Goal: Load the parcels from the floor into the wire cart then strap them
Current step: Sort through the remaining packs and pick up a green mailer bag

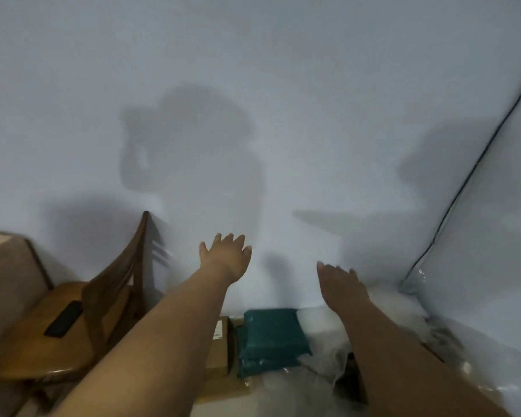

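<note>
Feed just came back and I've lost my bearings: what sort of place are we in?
Probably a room in a home, not a warehouse: a wooden chair against a plain white wall, with a green parcel and a cardboard box below. No cart in view.

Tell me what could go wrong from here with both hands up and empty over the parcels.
The left hand and right hand are raised open toward the wall, while the view sits high, so reaching down for the teal parcel may be half blind. Clear plastic wrap lies beside it and could snag fingers. The wooden chair crowds the left side.
</note>
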A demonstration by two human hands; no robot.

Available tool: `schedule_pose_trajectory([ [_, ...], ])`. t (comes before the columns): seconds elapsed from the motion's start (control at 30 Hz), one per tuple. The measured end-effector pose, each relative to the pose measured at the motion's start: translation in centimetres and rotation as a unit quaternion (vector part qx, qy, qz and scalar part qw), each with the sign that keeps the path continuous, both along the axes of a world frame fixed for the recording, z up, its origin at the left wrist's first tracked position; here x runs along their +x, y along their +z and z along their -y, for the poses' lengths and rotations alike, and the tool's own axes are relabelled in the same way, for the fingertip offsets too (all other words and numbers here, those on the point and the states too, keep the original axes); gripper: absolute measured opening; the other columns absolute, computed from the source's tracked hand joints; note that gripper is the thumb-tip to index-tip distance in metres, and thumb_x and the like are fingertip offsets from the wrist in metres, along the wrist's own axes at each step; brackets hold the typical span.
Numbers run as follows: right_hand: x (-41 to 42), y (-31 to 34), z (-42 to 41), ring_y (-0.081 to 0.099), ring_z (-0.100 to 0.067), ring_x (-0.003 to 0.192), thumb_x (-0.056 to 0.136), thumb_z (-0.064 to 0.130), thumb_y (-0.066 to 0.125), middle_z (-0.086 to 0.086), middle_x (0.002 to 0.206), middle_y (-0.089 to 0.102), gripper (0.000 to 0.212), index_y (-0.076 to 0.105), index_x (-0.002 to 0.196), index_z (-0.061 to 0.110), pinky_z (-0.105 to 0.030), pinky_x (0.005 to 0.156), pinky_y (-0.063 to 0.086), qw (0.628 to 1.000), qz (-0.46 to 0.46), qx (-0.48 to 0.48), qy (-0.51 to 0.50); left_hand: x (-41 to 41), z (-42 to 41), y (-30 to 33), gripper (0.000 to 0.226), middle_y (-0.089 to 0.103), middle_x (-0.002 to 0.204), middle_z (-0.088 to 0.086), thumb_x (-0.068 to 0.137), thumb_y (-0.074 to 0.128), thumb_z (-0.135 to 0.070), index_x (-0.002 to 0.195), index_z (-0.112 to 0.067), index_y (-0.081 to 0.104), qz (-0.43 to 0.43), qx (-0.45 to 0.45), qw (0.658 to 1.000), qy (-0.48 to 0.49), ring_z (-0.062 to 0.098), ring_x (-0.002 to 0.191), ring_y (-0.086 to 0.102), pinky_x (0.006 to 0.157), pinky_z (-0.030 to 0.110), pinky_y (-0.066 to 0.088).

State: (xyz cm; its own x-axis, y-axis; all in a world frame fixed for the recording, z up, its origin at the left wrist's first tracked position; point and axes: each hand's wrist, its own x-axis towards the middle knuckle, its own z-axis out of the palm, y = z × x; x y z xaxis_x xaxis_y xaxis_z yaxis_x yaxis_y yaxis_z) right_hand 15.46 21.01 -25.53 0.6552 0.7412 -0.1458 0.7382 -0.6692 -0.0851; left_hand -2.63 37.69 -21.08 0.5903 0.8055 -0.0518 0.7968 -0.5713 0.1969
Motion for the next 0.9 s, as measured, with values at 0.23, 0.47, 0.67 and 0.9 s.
schedule_pose_trajectory([
  [0.23,3.1,0.0,-3.7,0.016,-0.032,0.149,0.102,0.051,0.010,-0.001,0.155,0.036,0.059,0.039,0.146,0.024,-0.049,0.118,0.017,0.996,-0.036,0.086,0.013,3.9,-0.4,-1.3,0.054,0.016,0.163,-0.004,0.103,0.016,-0.046,0.155,-0.031,0.014,0.006,0.009,0.999,0.030,0.024,0.151,0.005,0.118,0.056,0.003],
  [0.47,8.1,-2.0,-4.3,0.004,-0.030,0.151,0.102,0.053,0.010,0.000,0.163,0.016,0.061,0.023,0.154,0.026,-0.048,0.120,0.009,0.994,0.043,-0.004,0.096,7.7,-0.8,-3.1,0.055,0.009,0.164,-0.003,0.103,0.015,-0.047,0.155,-0.032,0.009,0.000,-0.011,0.998,0.054,0.022,0.152,0.000,0.119,0.055,0.000],
  [0.67,12.5,-2.7,-5.7,0.006,-0.030,0.151,0.101,0.053,0.010,0.000,0.163,0.016,0.061,0.021,0.155,0.026,-0.047,0.120,0.011,0.996,0.036,-0.025,0.084,9.2,-2.6,-4.5,0.055,0.010,0.164,-0.004,0.103,0.015,-0.047,0.155,-0.032,0.011,-0.015,-0.025,0.997,0.070,0.022,0.152,0.001,0.119,0.054,0.000],
  [0.9,14.5,-5.5,-8.8,0.009,-0.029,0.151,0.102,0.053,0.011,-0.004,0.163,0.016,0.063,0.021,0.155,0.023,-0.045,0.120,0.011,0.997,0.001,-0.033,0.073,10.9,-6.8,-6.8,0.055,0.009,0.164,-0.003,0.102,0.016,-0.047,0.155,-0.033,0.010,-0.038,-0.050,0.995,0.071,0.022,0.152,0.002,0.119,0.054,0.001],
])
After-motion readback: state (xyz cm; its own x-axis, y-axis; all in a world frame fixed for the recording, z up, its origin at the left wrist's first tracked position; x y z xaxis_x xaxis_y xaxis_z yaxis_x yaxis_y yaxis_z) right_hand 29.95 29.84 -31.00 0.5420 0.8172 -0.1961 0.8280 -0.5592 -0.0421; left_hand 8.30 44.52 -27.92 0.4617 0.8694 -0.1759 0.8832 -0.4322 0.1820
